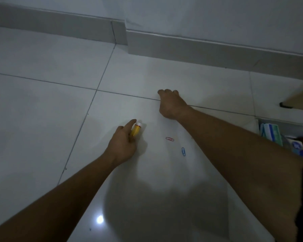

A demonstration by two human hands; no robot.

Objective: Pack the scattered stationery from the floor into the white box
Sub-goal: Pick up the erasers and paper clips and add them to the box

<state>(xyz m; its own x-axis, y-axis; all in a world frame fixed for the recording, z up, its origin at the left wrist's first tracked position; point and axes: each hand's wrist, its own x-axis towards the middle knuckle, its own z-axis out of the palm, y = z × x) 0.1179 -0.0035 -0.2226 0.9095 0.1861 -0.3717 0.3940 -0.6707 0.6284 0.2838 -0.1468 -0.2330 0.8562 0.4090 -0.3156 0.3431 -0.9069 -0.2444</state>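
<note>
Dim room, glossy white tiled floor [42, 105] with dark grout lines. The person's left hand [122, 144] is wrapped around a small yellow plastic tube with a white cap and a red ring under it [137, 128]. Looks like a glue stick or marker, can't say which. Fingers are curled on the yellow barrel, index finger stretched along it toward the cap, which points to about 1 o'clock. The tube is right down at the floor, near the middle of the view.

The right hand [170, 103] is further out at 12 o'clock, knuckles up, fingertips bunched down against a grout line. Whether it's pinching anything I can't tell, the fingers hide it.

Between the two forearms lie two wire paper clips, flat on the tile and apart from each other: one red paper clip [169, 139], one blue paper clip [183, 151] at roughly 5 o'clock from the red one.

At 3 o'clock, cut off by the edge, is the white box [269, 121], holding some green and blue striped packs [270, 131] and something blue and white beside them, too blurry to count.
</note>
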